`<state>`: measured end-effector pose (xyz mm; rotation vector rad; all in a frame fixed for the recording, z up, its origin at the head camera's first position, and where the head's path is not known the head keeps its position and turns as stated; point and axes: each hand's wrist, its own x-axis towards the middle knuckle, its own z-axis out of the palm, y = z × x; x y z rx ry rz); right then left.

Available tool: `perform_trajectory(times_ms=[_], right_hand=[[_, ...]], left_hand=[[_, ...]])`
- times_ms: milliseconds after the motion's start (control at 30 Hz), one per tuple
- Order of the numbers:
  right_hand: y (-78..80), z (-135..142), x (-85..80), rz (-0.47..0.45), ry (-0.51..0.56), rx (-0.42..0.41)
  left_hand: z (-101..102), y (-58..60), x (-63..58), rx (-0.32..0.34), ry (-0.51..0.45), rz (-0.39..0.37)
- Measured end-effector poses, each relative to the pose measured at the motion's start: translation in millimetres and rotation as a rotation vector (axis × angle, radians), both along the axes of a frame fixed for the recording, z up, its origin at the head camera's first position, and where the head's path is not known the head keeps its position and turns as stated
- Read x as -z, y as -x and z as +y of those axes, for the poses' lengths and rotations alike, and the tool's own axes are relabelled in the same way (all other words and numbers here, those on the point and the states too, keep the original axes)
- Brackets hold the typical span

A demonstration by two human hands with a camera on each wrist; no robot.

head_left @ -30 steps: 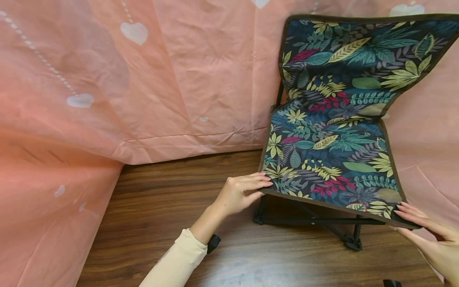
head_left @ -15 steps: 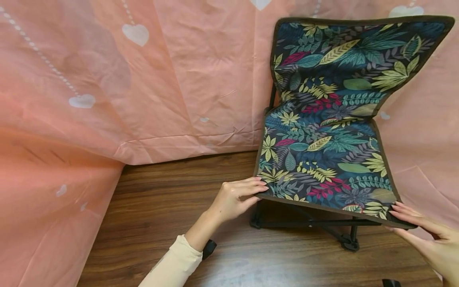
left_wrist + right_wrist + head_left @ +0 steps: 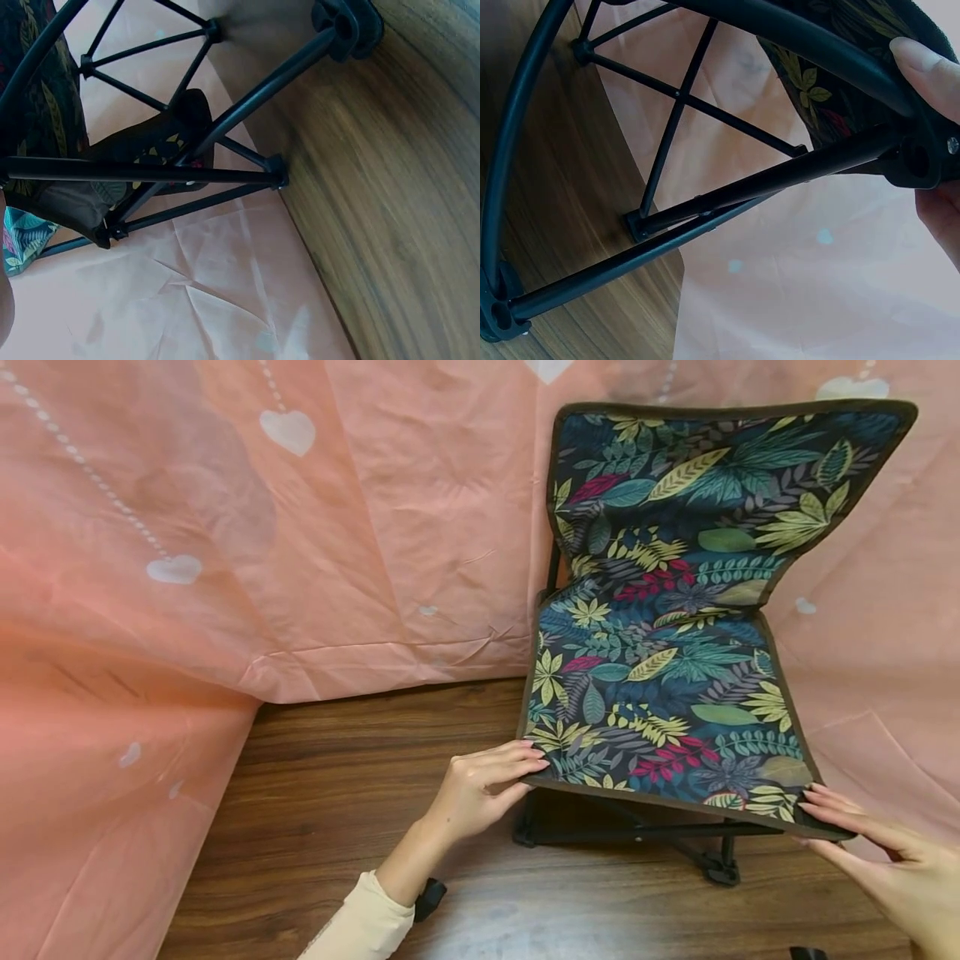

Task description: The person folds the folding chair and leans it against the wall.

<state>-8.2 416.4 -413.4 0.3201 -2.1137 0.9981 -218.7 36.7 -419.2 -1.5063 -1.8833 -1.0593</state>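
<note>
A folding chair (image 3: pixel 652 677) with dark fabric printed in colourful leaves stands unfolded on the floor, its backrest (image 3: pixel 720 485) away from me. At the seat's front left corner my left hand (image 3: pixel 480 787) grips the edge, fingers on top and thumb below. My right hand (image 3: pixel 881 847) holds the front right corner the same way. Below the seat, the left wrist view has the black tube frame (image 3: pixel 139 171) and a sliver of my hand at the left edge. By a plastic joint (image 3: pixel 921 156), the right wrist view has my thumb (image 3: pixel 934 75) at the corner.
Pink cloth (image 3: pixel 405 543) with white hearts hangs behind the chair and along the left. Brown wood-look floor (image 3: pixel 330 793) lies beneath. A black foot (image 3: pixel 722 868) of the chair rests on it. Black wrist gear (image 3: pixel 430 900) shows at my left forearm.
The chair has shifted left and slightly towards me, with both hands moving along at its front corners. My hold on the seat looks the same.
</note>
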Motion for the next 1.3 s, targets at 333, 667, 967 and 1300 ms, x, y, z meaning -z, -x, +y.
perform_trajectory(times_ms=[333,667,967,1300], right_hand=[[-0.4,-4,-5.7,0.069,0.039,-0.010],[5.4,-17,-16.9,0.187,0.073,-0.128],[6.0,-9,-14.6,0.171,-0.005,-0.066],[3.9,-10,-13.9,0.192,-0.037,-0.043]], left_hand=[[1,-2.0,4.5,0.031,-0.055,-0.041],[-4,3.9,6.3,0.117,-0.079,-0.045],[-4,8.1,7.5,0.147,-0.113,-0.037],[1,16.3,11.5,0.219,-0.155,-0.029]])
